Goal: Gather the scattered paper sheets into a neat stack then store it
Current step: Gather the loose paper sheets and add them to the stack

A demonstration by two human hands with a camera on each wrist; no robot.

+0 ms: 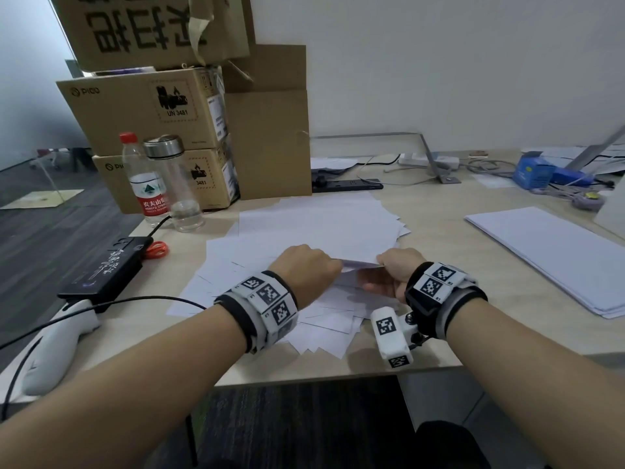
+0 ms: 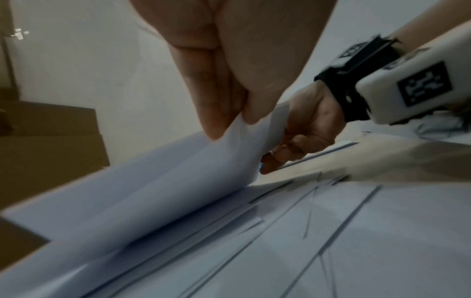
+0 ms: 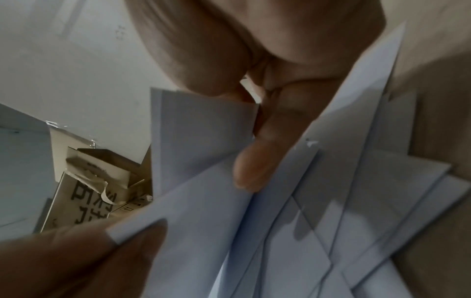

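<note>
Several white paper sheets [image 1: 318, 228] lie fanned and overlapping on the desk in front of me. My left hand [image 1: 306, 269] and my right hand [image 1: 395, 269] sit close together over the pile, each pinching the near edge of a lifted bundle of sheets [image 1: 358, 264]. In the left wrist view the lifted sheets [image 2: 203, 177] curl up from the pile between thumb and fingers [image 2: 211, 113]. The right wrist view shows my right hand's fingers [image 3: 257, 161] among raised sheets [image 3: 203, 125], with my left thumb at lower left.
A neat stack of paper [image 1: 554, 255] lies at the right. Stacked cardboard boxes [image 1: 145, 113], a water bottle [image 1: 145, 181] and a glass flask [image 1: 176, 184] stand at the back left. A black device [image 1: 101, 269], cables and a white controller [image 1: 57, 353] occupy the left edge.
</note>
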